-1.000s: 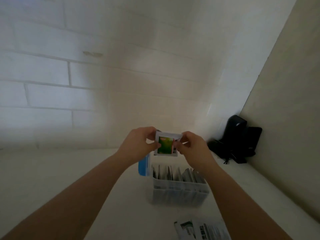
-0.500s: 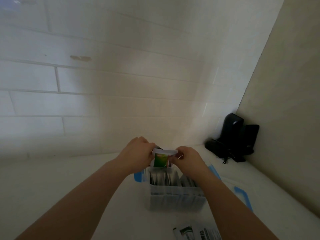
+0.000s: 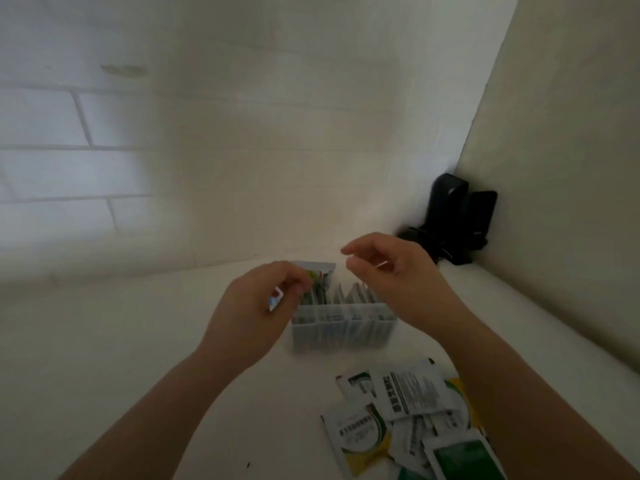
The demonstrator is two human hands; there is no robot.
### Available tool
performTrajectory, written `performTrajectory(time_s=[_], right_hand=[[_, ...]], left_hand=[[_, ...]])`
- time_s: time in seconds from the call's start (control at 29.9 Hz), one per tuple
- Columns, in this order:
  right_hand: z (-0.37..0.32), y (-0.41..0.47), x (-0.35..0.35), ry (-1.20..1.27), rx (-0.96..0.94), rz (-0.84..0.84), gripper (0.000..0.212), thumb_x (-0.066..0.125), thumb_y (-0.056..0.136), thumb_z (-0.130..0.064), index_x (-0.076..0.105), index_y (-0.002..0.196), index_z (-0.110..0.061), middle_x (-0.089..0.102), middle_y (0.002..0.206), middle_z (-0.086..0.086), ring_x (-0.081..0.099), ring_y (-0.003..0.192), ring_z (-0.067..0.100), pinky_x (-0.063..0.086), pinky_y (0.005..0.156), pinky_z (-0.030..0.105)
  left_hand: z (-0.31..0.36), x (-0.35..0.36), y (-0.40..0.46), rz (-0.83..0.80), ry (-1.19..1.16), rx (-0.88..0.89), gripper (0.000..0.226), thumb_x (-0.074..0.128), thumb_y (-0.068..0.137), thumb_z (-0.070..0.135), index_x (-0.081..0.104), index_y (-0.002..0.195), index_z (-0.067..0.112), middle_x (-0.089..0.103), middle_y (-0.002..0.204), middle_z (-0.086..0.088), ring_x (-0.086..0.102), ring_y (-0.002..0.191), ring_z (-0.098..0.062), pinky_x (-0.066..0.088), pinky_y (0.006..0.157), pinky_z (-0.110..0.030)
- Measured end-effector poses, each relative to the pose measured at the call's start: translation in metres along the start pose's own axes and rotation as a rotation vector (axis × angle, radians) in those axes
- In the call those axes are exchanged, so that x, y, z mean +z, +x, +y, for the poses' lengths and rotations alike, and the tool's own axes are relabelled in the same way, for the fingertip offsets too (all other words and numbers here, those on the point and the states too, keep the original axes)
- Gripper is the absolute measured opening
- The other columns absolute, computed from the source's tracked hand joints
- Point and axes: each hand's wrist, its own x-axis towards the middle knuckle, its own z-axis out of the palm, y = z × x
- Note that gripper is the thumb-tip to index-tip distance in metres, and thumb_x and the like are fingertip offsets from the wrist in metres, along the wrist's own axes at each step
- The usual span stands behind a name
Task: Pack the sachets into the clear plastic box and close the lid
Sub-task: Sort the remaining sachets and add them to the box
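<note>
Head view, looking forward and down at a white counter (image 3: 104,341) set in a corner of white tiled wall (image 3: 207,133). The clear plastic box (image 3: 343,327) stands on the counter between your two forearms, its lid off the opening, with a row of sachets standing on edge inside it. Your left hand (image 3: 256,306) is at the box's left end; its fingers (image 3: 299,284) are curled and pinch a green-fronted sachet (image 3: 320,273) whose white top edge rises above the rim, its lower part already down among the packed sachets (image 3: 356,294). A small blue-and-white piece shows at the heel of that hand, beside the box's left wall; whether it is a lid clip cannot be told. Your right hand (image 3: 391,268) hovers above the box's right end, touching nothing, its fingers loosely bent, thumb and forefinger apart and holding nothing. A loose heap of sachets (image 3: 408,420), white, green and yellow, lies on the counter nearer to you than the box, just inside your right forearm and partly hidden by it. A black device (image 3: 457,216) with a cable sits in the far right corner, well apart from the box. The frame is somewhat blurred, so print on the sachets cannot be read.
</note>
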Motion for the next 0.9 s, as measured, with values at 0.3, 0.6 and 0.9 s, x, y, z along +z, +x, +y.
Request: performTrajectory(time_s=[0.3,0.6,0.9], right_hand=[[0.032,-0.121,-0.010,-0.152,0.146,-0.336,0.015,0.066,0.079,-0.034,0.059,0.088,-0.043,0.062,0.078,-0.016,0.053,0.077,-0.007,0.042,0.066,0.004],[0.036,-0.150,-0.010,-0.251,0.133,-0.808,0.063,0.078,0.060,-0.047,0.048,0.115,-0.047,0.042,0.107,-0.024,0.034,0.101,0.000,0.034,0.089,0.022],[0.039,-0.150,0.006,-0.169,0.147,-0.686,0.051,0.072,0.072,-0.037,0.046,0.114,-0.046,0.044,0.109,-0.017,0.035,0.098,0.001,0.031,0.083,0.015]], left_hand=[[0.039,0.056,-0.059,-0.275,-0.053,-0.099,0.011,0.054,0.084,0.027,0.059,0.090,0.035,0.062,0.080,0.016,0.055,0.075,-0.003,0.040,0.065,-0.012],[0.015,0.054,-0.080,-0.394,0.180,-0.359,0.046,0.056,0.063,0.065,0.062,0.092,0.030,0.053,0.095,0.016,0.043,0.095,-0.008,0.037,0.085,-0.025],[0.022,0.067,-0.086,-0.479,0.059,-0.362,0.039,0.050,0.045,0.070,0.047,0.070,0.041,0.053,0.091,0.024,0.046,0.092,-0.006,0.036,0.084,-0.026]])
